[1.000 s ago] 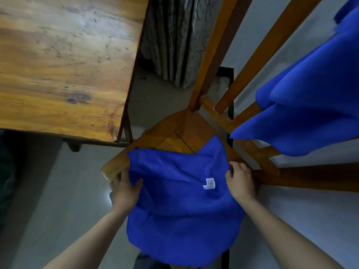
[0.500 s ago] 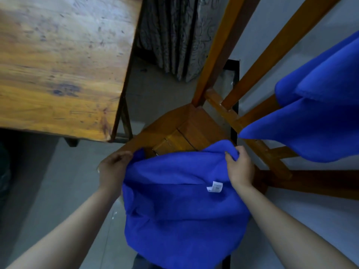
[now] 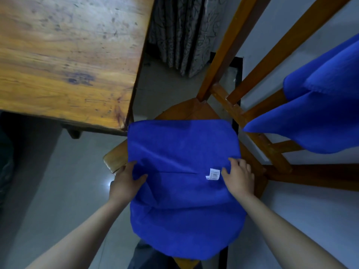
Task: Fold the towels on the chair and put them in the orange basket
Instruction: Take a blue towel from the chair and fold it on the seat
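Observation:
A blue towel [image 3: 182,144] lies spread over the seat of a wooden chair [image 3: 114,158], its near part hanging over the front edge. A white label [image 3: 213,174] shows near its right side. My left hand [image 3: 125,181] pinches the towel's left edge, thumb on top of the cloth. My right hand [image 3: 240,176] grips the right edge beside the label. More blue towels [image 3: 320,105] hang over the chair's backrest at the right. The orange basket is not in view.
A worn wooden table [image 3: 64,61] stands at the upper left, its corner close to the chair seat. A patterned grey curtain [image 3: 184,32] hangs behind. The chair's back rails [image 3: 252,125] run along the right. Pale floor lies on both sides.
The towel, bunched and gathered toward me earlier, is now spread flat over the seat. Both hands moved from its far corners back to its side edges.

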The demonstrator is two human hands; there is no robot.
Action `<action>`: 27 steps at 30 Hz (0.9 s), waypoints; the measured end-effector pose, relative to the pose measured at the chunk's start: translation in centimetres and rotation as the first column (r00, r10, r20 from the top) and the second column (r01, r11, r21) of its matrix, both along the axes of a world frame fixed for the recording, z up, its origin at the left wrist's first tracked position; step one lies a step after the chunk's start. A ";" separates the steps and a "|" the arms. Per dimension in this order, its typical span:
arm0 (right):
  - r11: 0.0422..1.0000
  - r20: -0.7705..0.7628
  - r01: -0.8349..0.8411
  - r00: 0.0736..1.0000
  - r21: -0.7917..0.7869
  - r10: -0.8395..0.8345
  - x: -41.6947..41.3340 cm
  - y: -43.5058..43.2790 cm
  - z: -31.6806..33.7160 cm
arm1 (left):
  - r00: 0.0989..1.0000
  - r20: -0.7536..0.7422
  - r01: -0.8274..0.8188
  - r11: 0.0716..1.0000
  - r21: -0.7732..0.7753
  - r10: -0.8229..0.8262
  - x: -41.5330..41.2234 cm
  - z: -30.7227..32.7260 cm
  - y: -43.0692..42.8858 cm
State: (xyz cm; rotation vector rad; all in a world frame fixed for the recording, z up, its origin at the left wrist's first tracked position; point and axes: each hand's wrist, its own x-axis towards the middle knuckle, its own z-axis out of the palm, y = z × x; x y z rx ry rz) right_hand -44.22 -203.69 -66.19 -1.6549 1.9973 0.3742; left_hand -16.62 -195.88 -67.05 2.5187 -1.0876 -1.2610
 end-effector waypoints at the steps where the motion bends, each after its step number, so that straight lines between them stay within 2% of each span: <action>1: 1.000 -0.004 0.006 1.000 0.015 -0.005 -0.5 0.5 0.0 | 0.998 -0.028 -0.057 0.998 -0.020 0.056 -0.3 0.2 0.2; 5: 0.998 0.030 0.058 0.998 0.036 -0.060 -2.2 2.1 0.3 | 0.957 -0.039 -0.289 0.950 -0.116 0.286 0.0 0.7 0.3; 7: 0.978 0.117 0.205 0.971 0.036 -0.208 -2.7 2.1 0.3 | 0.928 -0.064 -0.373 0.918 -0.133 0.368 0.3 0.9 0.3; 9: 0.935 0.205 0.348 0.912 0.066 -0.354 -3.0 1.8 0.3 | 0.850 -0.156 -0.520 0.850 -0.087 0.504 0.8 1.3 0.2; 11: 0.904 0.239 0.411 0.872 0.118 -0.428 -3.3 1.7 0.4 | 0.748 -0.238 -0.637 0.770 0.001 0.619 1.1 1.8 0.0; 14: 0.911 0.264 0.408 0.873 0.066 -0.410 -3.3 1.9 0.6 | 0.727 -0.304 -0.638 0.769 0.030 0.615 1.5 2.6 0.0; 16: 0.911 0.315 0.401 0.881 -0.100 -0.353 -2.8 1.9 1.4 | 0.711 -0.358 -0.645 0.764 0.012 0.606 1.7 3.3 -0.4; 19: 0.829 0.390 0.450 0.866 -0.333 -0.313 -1.1 1.2 2.6 | 0.660 -0.459 -0.689 0.723 -0.054 0.594 2.2 3.9 -1.6; 21: 0.789 0.413 0.496 0.844 -0.361 -0.342 0.2 0.4 3.0 | 0.647 -0.494 -0.701 0.708 -0.087 0.580 2.2 4.0 -2.6; 24: 0.729 0.434 0.607 0.776 -0.316 -0.458 1.7 -1.5 2.2 | 0.632 -0.508 -0.723 0.682 -0.115 0.585 1.9 3.4 -3.9; 27: 0.699 0.447 0.646 0.746 -0.307 -0.493 2.9 -3.4 0.8 | 0.618 -0.529 -0.752 0.635 -0.180 0.581 2.1 2.9 -5.2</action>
